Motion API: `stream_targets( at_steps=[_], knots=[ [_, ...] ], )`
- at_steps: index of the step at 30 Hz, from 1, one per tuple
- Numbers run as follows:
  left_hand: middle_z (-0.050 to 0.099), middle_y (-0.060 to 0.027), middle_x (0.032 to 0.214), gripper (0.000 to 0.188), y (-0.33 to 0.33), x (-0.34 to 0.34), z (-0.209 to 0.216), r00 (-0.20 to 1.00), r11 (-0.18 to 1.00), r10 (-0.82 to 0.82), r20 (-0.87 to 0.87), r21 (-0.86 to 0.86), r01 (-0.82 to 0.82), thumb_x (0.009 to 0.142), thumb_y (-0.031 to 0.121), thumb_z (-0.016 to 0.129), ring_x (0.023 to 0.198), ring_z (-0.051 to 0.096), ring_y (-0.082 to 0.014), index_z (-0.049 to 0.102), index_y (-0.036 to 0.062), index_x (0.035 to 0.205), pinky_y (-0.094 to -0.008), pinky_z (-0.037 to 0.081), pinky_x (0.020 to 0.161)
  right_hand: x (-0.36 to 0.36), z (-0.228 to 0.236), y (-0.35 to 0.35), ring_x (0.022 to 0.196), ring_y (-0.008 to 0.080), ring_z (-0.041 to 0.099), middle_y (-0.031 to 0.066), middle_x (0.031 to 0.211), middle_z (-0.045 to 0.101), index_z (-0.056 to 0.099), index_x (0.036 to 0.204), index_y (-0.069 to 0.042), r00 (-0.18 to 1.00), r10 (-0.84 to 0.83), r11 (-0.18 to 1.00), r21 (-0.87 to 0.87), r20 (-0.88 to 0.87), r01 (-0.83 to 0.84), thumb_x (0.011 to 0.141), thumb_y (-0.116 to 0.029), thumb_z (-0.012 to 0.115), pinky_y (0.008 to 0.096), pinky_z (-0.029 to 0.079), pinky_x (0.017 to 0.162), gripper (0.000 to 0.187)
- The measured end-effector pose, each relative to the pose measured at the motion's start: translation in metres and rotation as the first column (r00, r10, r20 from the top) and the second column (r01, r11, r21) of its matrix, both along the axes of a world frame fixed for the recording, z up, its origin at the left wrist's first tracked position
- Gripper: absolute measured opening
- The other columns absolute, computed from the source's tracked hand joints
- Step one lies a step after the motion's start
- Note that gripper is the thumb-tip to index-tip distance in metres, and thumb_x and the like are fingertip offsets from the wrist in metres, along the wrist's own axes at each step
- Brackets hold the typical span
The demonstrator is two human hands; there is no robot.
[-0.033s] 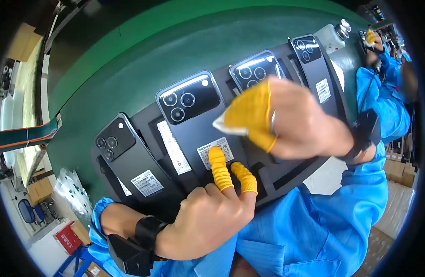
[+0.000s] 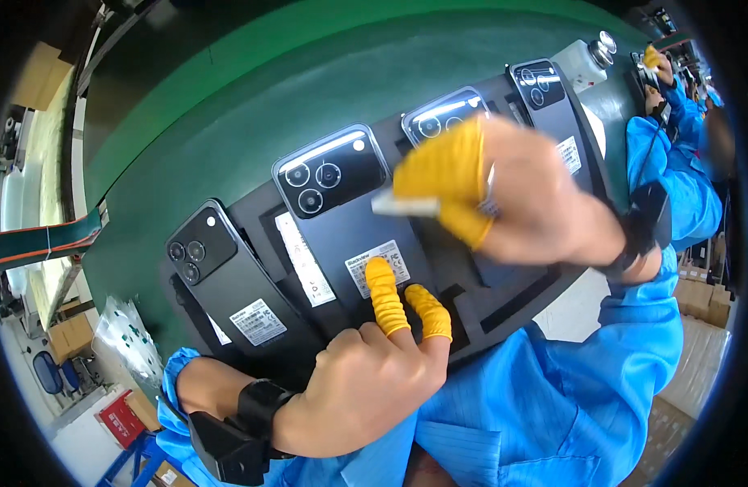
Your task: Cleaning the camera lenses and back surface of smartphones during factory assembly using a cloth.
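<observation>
Four dark smartphones lie back up in a black foam tray (image 2: 516,312). My left hand (image 2: 374,381), with yellow finger cots on index finger and thumb, rests on the second smartphone from the left (image 2: 362,215). Its index fingertip presses the white label (image 2: 378,272), and the thumb is stretched out beside it near the phone's lower edge. Over that phone's right side, my right hand (image 2: 524,191) is closed on a folded white cloth (image 2: 406,205), blurred by motion. It partly hides the third smartphone (image 2: 447,114). The leftmost phone (image 2: 236,272) and rightmost phone (image 2: 549,114) are untouched.
A white bottle with a metal top (image 2: 583,65) stands behind the tray on the green bench (image 2: 228,122). At left lies a clear plastic bag (image 2: 129,337). A person in blue (image 2: 674,178) works at the far right. A red box (image 2: 120,416) sits lower left.
My right hand with the cloth has shifted slightly, tilting the cloth flatter over the phone, and now covers more of the third phone's cameras. My left hand stays in place.
</observation>
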State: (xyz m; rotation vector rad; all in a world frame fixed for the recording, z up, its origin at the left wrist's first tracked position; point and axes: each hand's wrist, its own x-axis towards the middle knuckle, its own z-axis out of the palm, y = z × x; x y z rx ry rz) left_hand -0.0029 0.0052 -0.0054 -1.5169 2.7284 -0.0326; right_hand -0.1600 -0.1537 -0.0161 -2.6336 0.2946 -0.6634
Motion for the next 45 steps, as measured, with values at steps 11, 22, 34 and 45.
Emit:
stream_targets(
  at_steps=[11,22,34,45],
  knots=[
    [0.066,-0.0258,0.078,0.032,-0.007,0.002,-0.003,0.998,0.999,-0.04,-0.043,0.015,0.041,0.08,0.033,0.065,0.037,0.047,-0.0098,0.065,0.0042,0.095,-0.023,0.037,0.034,0.036,-0.025,-0.031,0.072,0.0272,0.062,0.0103,0.073,0.062,0.066,0.086,-0.004,0.978,0.072,0.974,-0.226,0.197,-0.026,0.07,-0.009,0.065,0.0356,0.05,0.066,0.017],
    [0.063,-0.0174,0.064,0.031,-0.008,0.002,-0.005,0.998,0.998,-0.036,-0.046,-0.058,0.033,0.073,0.022,0.061,0.034,0.043,-0.0097,0.065,0.0014,0.095,-0.0247,0.034,0.032,0.029,0.006,-0.025,0.091,0.0288,0.066,0.0117,0.098,0.069,0.068,0.099,-0.003,0.997,-0.039,0.998,-0.037,0.07,0.041,0.071,0.008,0.065,0.0342,0.053,0.081,0.03],
    [0.047,-0.0021,0.045,0.032,-0.007,-0.001,-0.006,0.997,0.996,-0.038,-0.065,-0.083,0.033,0.067,0.02,0.06,0.034,0.042,-0.0087,0.068,0.0028,0.094,-0.0234,0.029,0.032,0.06,-0.027,-0.021,0.069,0.0248,0.062,0.0079,0.068,0.059,0.061,0.07,-0.003,0.924,0.369,0.927,-0.103,0.097,-0.36,0.068,-0.009,0.065,0.0412,0.048,0.086,0.008],
    [0.058,-0.0113,0.054,0.032,-0.008,-0.001,-0.005,0.997,0.996,-0.038,-0.06,-0.087,0.032,0.067,0.02,0.06,0.035,0.042,-0.0085,0.068,0.0023,0.093,-0.0236,0.03,0.032,0.041,0.003,-0.037,0.087,0.0251,0.066,0.0113,0.096,0.07,0.069,0.095,-0.003,0.99,0.058,0.991,-0.127,0.125,-0.042,0.073,0.006,0.066,0.0397,0.047,0.088,0.023]
  ],
)
